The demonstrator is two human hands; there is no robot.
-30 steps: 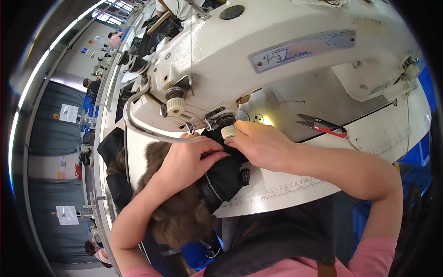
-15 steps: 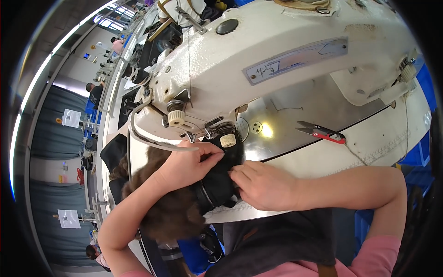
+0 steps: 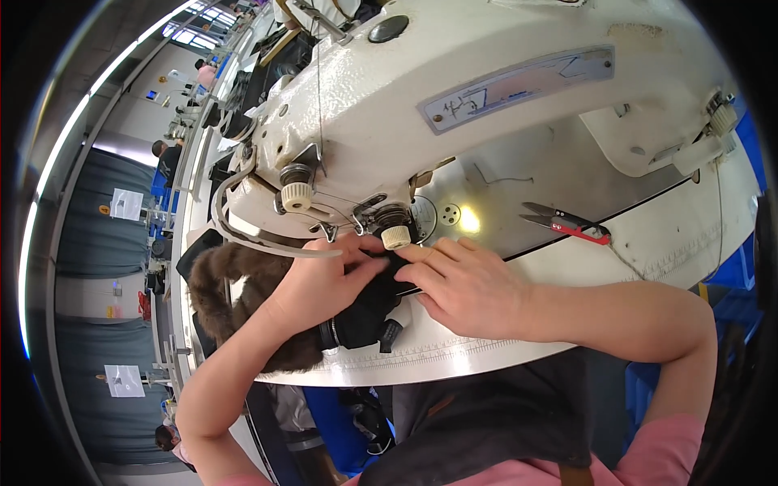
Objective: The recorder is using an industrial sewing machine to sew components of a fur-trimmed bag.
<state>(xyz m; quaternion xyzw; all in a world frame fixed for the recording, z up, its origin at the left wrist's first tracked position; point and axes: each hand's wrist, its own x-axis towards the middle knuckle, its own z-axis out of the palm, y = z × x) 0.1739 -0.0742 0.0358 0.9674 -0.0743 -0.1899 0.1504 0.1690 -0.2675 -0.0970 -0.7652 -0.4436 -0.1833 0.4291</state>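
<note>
A black cloth piece (image 3: pixel 369 312) with a metal zipper (image 3: pixel 329 334) lies under the head of a white sewing machine (image 3: pixel 356 105). Brown fur (image 3: pixel 235 279) joins it or lies against it on the left. My left hand (image 3: pixel 320 283) pinches the cloth, thumb and fingers together, just below the needle area. From the right, my right hand (image 3: pixel 466 283) grips the cloth's edge close to the thread tension knob (image 3: pixel 396 236). The needle and presser foot are hidden behind the machine's parts and my fingers.
Thread snips (image 3: pixel 567 224) with red and black handles rest on the metal bed plate's edge, right of my right hand. A curved pale guard or tube (image 3: pixel 259 239) arches over my left hand. Blue bins (image 3: pixel 733 263) stand beyond the table's right side. People sit at workstations far left.
Both hands have moved up toward the needle area, my right one coming nearer the left. The black cloth and fur have shifted upward with them, uncovering more of the table's front edge.
</note>
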